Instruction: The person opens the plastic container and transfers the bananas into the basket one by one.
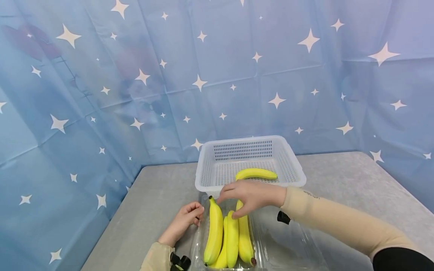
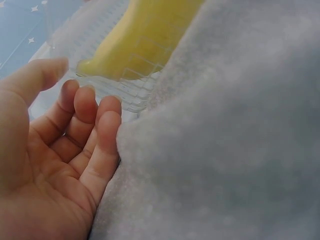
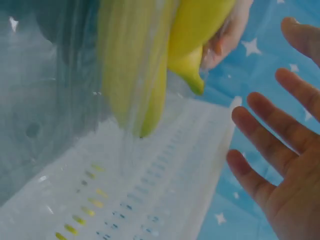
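Observation:
A clear plastic clamshell box lies with several yellow bananas side by side in it. My right hand hovers over the far end of these bananas, fingers spread, thumb low near one banana's tip. In the right wrist view the palm and straight fingers show with nothing between them. Beside the box's left edge, my left hand has its fingers loosely bent. The left wrist view shows a gap between thumb and fingertips, and a banana behind the clear ribbed wall.
Behind the box stands a white perforated basket with a single banana in it near the front. The box's clear lid lies folded out to the right. A grey table meets a blue star-patterned curtain at the back.

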